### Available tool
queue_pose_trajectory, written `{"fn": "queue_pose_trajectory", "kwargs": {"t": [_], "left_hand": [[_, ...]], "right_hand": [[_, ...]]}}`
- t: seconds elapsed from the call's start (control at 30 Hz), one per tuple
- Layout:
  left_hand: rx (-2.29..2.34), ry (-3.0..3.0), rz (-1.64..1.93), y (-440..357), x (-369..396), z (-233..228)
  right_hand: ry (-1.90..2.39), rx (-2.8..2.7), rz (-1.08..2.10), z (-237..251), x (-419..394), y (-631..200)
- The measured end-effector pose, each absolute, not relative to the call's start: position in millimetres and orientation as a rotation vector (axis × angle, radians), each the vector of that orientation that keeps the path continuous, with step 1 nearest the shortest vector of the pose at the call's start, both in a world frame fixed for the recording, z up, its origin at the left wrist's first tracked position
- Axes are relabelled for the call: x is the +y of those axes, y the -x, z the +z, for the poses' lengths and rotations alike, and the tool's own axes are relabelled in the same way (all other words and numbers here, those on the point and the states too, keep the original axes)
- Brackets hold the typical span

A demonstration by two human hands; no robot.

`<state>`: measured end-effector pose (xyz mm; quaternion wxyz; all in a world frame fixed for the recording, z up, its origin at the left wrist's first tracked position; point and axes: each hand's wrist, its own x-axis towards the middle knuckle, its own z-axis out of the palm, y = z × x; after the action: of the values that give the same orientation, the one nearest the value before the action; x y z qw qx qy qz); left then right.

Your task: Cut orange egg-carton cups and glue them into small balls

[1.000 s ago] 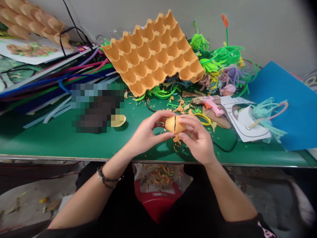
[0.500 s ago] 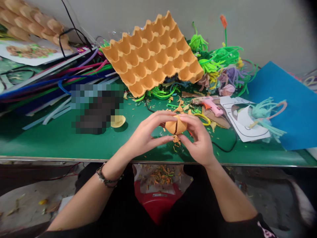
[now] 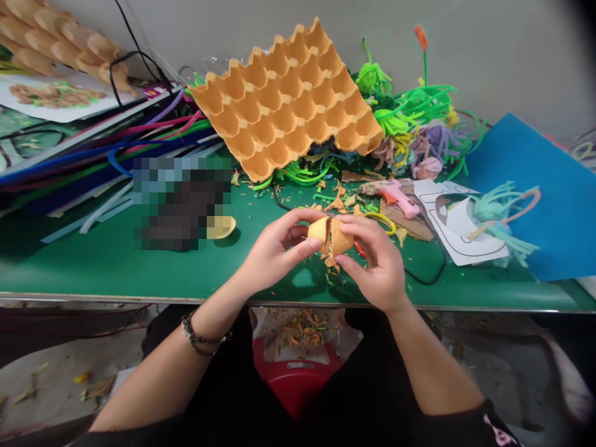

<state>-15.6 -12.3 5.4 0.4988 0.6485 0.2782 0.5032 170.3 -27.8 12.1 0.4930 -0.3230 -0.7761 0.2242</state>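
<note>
Above the near edge of the green counter (image 3: 116,261), two orange cardboard cups (image 3: 330,234) are held between both hands, pressed side by side with a dark seam between them. One cup is gripped by the left hand (image 3: 274,254), with the thumb below and the fingers curled over the top, while the other is pinched by the right hand (image 3: 377,261) between thumb and fingertips. Behind the hands, an orange egg tray (image 3: 284,99) is propped on a heap of pipe cleaners (image 3: 410,118), with a pink glue gun (image 3: 398,197) lying beside orange scraps.

green worktable (image 3: 93,261), grey wall (image 3: 488,43), littered floor (image 3: 41,372)
</note>
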Motion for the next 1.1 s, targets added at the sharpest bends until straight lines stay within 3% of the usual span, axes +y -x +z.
{"fn": "queue_pose_trajectory", "kwargs": {"t": [1.1], "left_hand": [[0.677,-1.605,1.055,6.0,-21.2,3.6]], "right_hand": [[0.820,-1.980,0.159,10.2,-27.4,-165.0]]}}
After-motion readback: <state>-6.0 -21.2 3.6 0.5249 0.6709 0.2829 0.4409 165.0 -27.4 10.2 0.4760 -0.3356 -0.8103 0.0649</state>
